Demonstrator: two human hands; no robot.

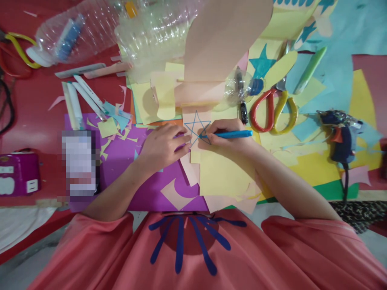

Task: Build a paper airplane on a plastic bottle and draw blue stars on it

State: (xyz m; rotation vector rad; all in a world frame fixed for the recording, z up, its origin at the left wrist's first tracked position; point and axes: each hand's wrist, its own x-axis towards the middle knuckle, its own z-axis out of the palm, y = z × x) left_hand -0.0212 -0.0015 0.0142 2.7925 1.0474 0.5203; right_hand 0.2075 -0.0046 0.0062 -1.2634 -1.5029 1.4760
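Observation:
A blue marker (234, 134) is pinched in my right hand (226, 131), its tip at the lower right of a star outline (196, 125). The five-pointed star is drawn in blue lines on a pale pink paper strip (189, 110). My left hand (167, 141) lies with fingers spread, fingertips on the left side of that strip. Below the strip are yellow paper sheets (226, 169) and a purple sheet (121, 161). To the right of my right hand lie scissors (273, 110) with one red and one yellow handle, beside a black marker (243, 112).
Clear plastic bottles (87, 30) lie across the back left. Several markers (87, 94) and paper scraps (121, 133) are at left, above a blurred-out phone-like object (80, 161). A dark blue glue gun (343, 139) lies at right. A teal cut-out star (262, 61) rests near the scissors.

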